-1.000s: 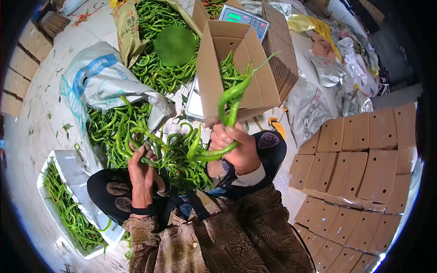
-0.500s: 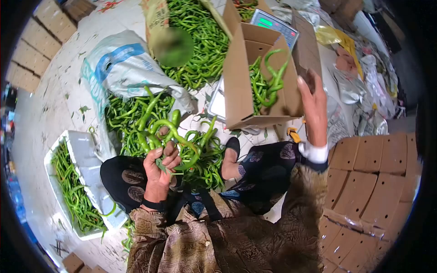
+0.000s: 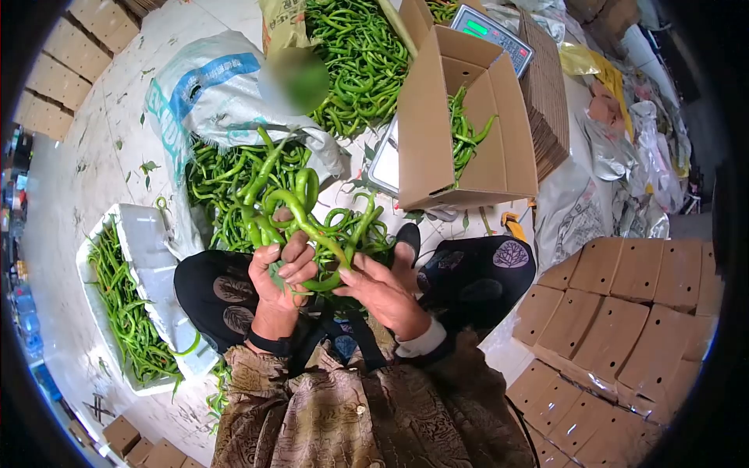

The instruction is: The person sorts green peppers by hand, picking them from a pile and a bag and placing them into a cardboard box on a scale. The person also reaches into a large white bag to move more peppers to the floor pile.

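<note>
My left hand [image 3: 279, 273] is closed around several long green chili peppers [image 3: 308, 228], which stick up and curl out past the fingers. My right hand [image 3: 388, 295] has its thumb and fingers pinched at the lower end of one curved pepper from that bunch, just beside the left hand. Below and beyond both hands, loose peppers [image 3: 234, 175] spill from the mouth of a white woven sack [image 3: 226, 93]. An open cardboard box [image 3: 425, 129] stands ahead to the right, with some peppers [image 3: 466, 140] inside it.
A digital scale display [image 3: 493, 35] shows behind the box. A white foam box [image 3: 140, 288] of peppers is at the left. Stacked cartons [image 3: 608, 312] fill the lower right, and flattened cardboard [image 3: 542, 93] stands beside the open box. Another pepper heap [image 3: 359, 62] lies at the back.
My right hand has come from the cardboard box back to the peppers in my left hand, and it now grips one. Peppers that stood up in the box now lie lower inside.
</note>
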A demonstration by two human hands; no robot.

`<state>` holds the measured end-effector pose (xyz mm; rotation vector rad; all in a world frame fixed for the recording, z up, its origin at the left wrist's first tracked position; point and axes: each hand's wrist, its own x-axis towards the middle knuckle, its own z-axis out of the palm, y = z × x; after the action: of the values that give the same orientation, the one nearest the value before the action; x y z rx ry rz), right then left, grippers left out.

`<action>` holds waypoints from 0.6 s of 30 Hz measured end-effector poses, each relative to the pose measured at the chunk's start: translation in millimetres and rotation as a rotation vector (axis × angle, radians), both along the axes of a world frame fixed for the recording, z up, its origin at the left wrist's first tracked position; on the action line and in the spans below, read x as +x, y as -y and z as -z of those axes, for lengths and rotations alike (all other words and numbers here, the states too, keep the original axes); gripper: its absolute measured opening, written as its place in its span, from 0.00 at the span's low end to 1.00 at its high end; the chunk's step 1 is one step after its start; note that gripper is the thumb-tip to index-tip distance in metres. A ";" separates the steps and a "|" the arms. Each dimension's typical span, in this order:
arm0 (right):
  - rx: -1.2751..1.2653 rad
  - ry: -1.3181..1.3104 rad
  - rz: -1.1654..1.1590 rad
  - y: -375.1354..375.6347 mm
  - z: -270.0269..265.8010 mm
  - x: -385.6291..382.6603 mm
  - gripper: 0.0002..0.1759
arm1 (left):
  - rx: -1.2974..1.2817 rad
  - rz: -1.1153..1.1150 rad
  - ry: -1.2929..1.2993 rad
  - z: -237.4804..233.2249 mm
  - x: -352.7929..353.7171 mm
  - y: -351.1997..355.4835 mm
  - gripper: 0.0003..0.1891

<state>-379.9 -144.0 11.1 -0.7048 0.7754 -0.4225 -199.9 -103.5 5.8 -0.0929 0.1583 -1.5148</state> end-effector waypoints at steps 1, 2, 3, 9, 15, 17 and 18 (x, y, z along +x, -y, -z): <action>0.089 0.145 0.051 -1.6 7.5 6.9 0.19 | 0.001 0.024 0.054 3.9 1.0 -0.8 0.21; 0.176 0.291 0.102 -1.9 10.6 12.1 0.20 | -0.001 0.025 0.052 3.5 0.5 -1.6 0.21; 0.200 0.249 0.163 0.1 2.3 16.4 0.18 | 0.024 -0.019 0.112 2.0 -0.2 -1.3 0.21; 0.046 0.180 0.063 13.0 -13.1 -3.4 0.17 | 0.136 -0.198 0.300 1.1 2.5 2.5 0.23; -0.063 0.103 0.124 18.0 -16.4 -18.9 0.15 | 0.124 -0.218 0.319 8.2 7.9 3.1 0.26; -0.270 -0.078 0.092 25.0 -33.9 -26.3 0.13 | 0.205 -0.189 0.407 6.5 5.7 6.3 0.27; -0.272 -0.083 0.100 25.8 -36.2 -29.4 0.13 | 0.256 -0.139 0.542 10.6 6.8 7.1 0.27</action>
<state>-409.3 -169.8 47.3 -0.9449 0.8421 -0.5998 -193.1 -110.6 -4.8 0.4990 -0.0890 -1.3204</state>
